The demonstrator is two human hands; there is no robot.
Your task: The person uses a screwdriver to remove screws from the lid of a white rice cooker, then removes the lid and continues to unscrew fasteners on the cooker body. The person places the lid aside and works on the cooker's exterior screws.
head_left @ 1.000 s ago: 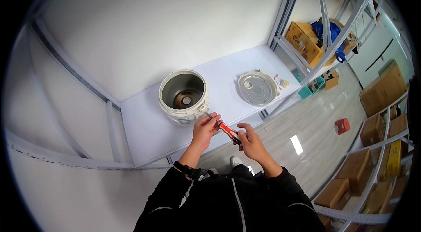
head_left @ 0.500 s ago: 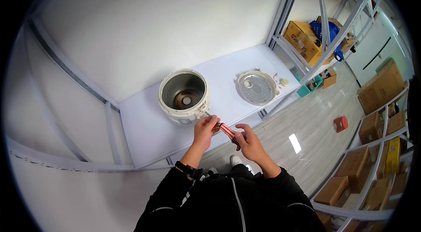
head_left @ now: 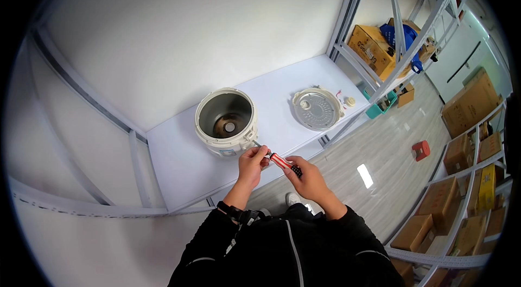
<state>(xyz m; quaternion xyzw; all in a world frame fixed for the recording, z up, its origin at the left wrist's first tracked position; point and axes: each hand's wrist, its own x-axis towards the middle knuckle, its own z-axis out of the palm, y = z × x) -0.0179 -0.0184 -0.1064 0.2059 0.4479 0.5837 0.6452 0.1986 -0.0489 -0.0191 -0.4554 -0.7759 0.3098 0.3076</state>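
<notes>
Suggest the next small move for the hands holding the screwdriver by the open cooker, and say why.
Probably bring the screwdriver tip down to the cooker body. The right hand grips the red handle, the left hand pinches the shaft near the tip, which already points at the cooker's front rim; the lid lies apart on the shelf.

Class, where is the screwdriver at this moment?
In the head view, the screwdriver is low centre, held between the left hand and right hand, just right of the open cooker body.

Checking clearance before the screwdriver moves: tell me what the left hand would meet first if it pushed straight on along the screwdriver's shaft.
Probably the rice cooker body: the left hand pinches the screwdriver shaft, whose tip already points at the cooker's lower front wall; depth is unclear.
</notes>
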